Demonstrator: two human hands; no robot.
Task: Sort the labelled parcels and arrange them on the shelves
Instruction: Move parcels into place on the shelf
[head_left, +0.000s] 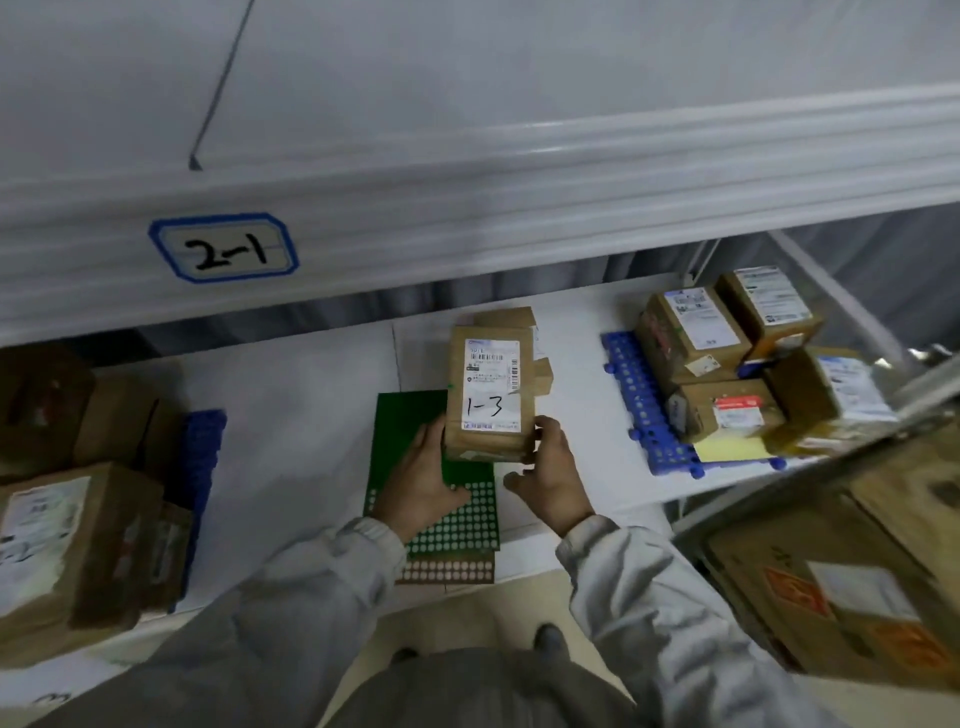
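- Gripping the brown cardboard parcel marked "1-3" (491, 384), the left hand (423, 475) and right hand (553, 470) clamp its near end.
- It sits on the green perforated mat (410, 421); blue mat (644, 410) at three o'clock.

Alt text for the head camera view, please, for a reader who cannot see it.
Both hands, left hand and right hand, hold a brown parcel marked 1-3 over a green mat on a white shelf. More parcels sit on a blue mat to the right, below a 2-1 tag.
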